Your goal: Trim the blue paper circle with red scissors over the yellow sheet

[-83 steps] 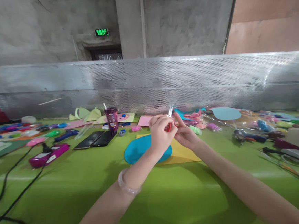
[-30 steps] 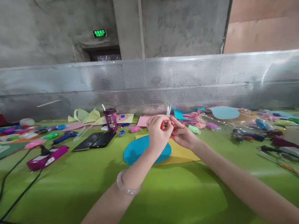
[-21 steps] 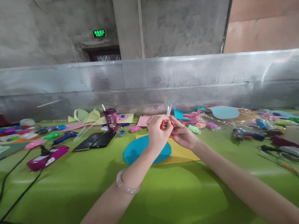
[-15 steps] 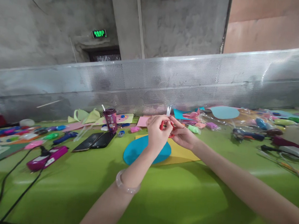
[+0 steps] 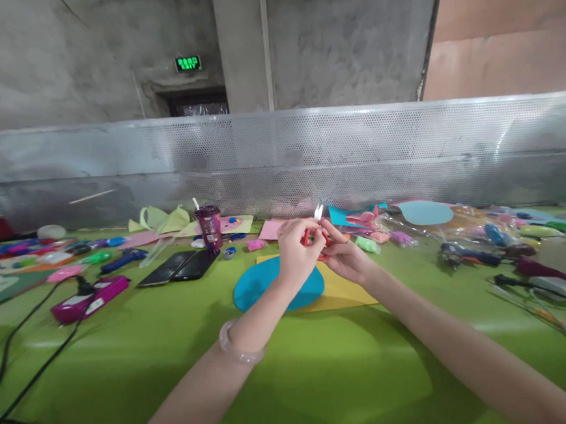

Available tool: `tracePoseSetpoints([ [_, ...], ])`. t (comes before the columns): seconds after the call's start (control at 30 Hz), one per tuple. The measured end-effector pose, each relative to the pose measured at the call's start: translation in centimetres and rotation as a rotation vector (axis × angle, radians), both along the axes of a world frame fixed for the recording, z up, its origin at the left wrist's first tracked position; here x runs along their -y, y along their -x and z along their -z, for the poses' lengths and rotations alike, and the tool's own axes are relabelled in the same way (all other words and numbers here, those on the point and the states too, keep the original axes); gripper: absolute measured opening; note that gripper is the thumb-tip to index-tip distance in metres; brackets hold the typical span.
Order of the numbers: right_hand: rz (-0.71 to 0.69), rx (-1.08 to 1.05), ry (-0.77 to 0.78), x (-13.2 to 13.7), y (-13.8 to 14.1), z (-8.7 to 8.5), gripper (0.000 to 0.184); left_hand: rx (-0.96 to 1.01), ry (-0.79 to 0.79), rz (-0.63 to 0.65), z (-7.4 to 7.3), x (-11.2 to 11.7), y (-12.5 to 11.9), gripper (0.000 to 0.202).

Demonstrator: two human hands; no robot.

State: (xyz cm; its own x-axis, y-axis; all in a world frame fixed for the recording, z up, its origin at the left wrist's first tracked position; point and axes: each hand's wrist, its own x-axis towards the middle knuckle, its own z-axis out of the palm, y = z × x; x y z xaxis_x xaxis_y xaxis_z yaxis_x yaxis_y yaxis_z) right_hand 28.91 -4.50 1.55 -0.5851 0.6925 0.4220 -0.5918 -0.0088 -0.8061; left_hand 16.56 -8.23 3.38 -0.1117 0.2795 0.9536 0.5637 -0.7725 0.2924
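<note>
Scissors (image 5: 317, 216) more parted than before

Shows bare along the left forearm (image 5: 203, 385) and right forearm (image 5: 449, 343), both slim and tapering toward the wrists. Wears a single bangle (image 5: 233, 353) around the left forearm: smooth, thick, rounded, glossy, milky pale with a faint pinkish cast, slightly wider than the arm. Ends in a bare left hand (image 5: 299, 249) and right hand (image 5: 350, 260) with slender fingers (image 5: 335, 234), nails too small to make out.
</note>
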Motion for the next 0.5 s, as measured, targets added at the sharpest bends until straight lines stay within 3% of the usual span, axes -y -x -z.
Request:
tracePoseSetpoints([
  [0.5,0.045,0.025,-0.008,0.06,0.03,-0.06,0.061,0.007,0.022,0.046,0.07,-0.07,0.14,0.009],
])
